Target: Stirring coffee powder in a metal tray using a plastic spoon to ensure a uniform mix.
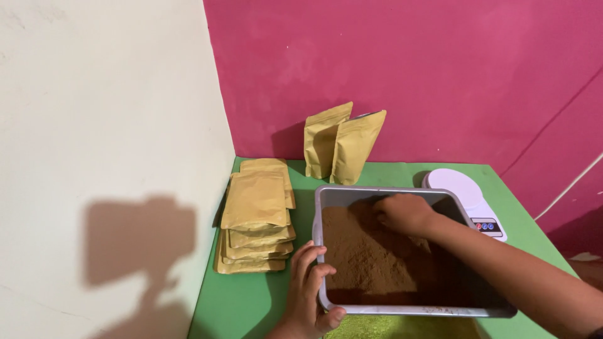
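Head view, tray: grey rectangular tray (326, 196) near the front edge of the green surface (251, 301), about midway between its left and right edges, holding a heap of brown powder (364, 251).
Head view, left hand: left hand (311, 292) clamped on the tray's front left corner, fingers (306, 258) curled over the rim, thumb along the outer wall.
Head view, right hand: right hand (405, 213) down in the powder toward the tray's far side, fingers bent and partly buried; closed on a tool or on powder alone, cannot tell.
Handling, judged: powder loose, light, quick to spill or dust up; tray stiff, best held by rim or corners and kept level.
Head view, surroundings: stack of flat tan pouches (256, 216) beside the tray's left; two upright tan pouches (342, 143) at the far edge against the pink wall (440, 75); white kitchen scale (468, 201) behind the tray's far right corner.
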